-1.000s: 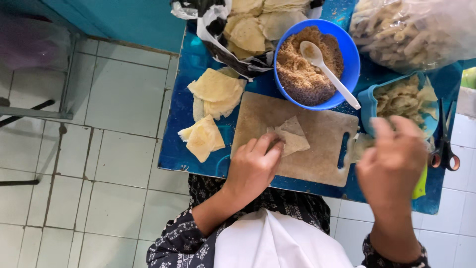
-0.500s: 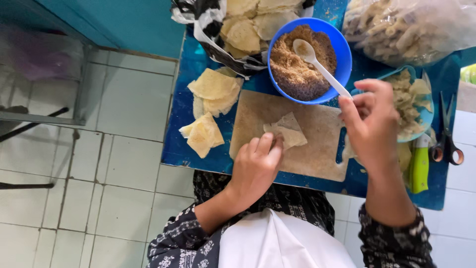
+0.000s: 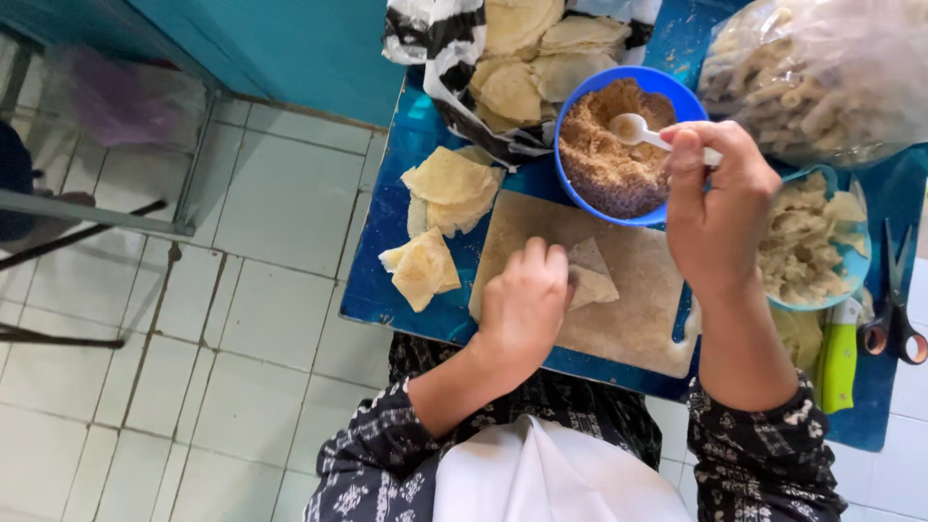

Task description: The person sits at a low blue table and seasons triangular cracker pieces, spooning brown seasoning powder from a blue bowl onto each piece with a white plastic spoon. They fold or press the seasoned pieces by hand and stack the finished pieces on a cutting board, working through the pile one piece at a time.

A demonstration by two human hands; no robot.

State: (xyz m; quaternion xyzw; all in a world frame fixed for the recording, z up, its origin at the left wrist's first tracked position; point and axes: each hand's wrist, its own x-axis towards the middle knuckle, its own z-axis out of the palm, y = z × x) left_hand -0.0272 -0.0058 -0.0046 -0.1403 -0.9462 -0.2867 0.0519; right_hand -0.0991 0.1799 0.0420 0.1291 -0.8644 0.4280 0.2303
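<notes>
Spoon (image 3: 646, 134), white and plastic, sits with its bowl over the brown crumbly filling (image 3: 609, 159) inside a blue bowl (image 3: 677, 97); its handle is pinched between the fingers of the right hand (image 3: 715, 208), which reaches in from the near side with the fingers curled closed around it. The blue bowl stands at the far edge of a wooden cutting board (image 3: 628, 300), its rim touching or overlapping the board. On the board lies a thin triangular dough wrapper (image 3: 590, 275), and the left hand (image 3: 522, 304) presses down on the wrapper's near-left edge with fingers bent and held together, pinning it flat against the wood. Left of the board, on the blue tabletop (image 3: 387, 280), lie two small heaps of folded pale wrappers (image 3: 440, 217), one nearer and one farther. Behind the bowl a black-and-white plastic bag (image 3: 435, 43) holds a stack of round flat wrappers (image 3: 527, 53). To the right of the right hand a light blue container (image 3: 851, 280) holds pale shaped pieces, and a clear bag (image 3: 822, 68) of similar pieces lies beyond it. At the tabletop's right edge rest scissors (image 3: 894, 300) with a dark handle and a green-handled tool (image 3: 836, 358), just beside each other. Pale floor tiles (image 3: 242, 319) show below on the left.
</notes>
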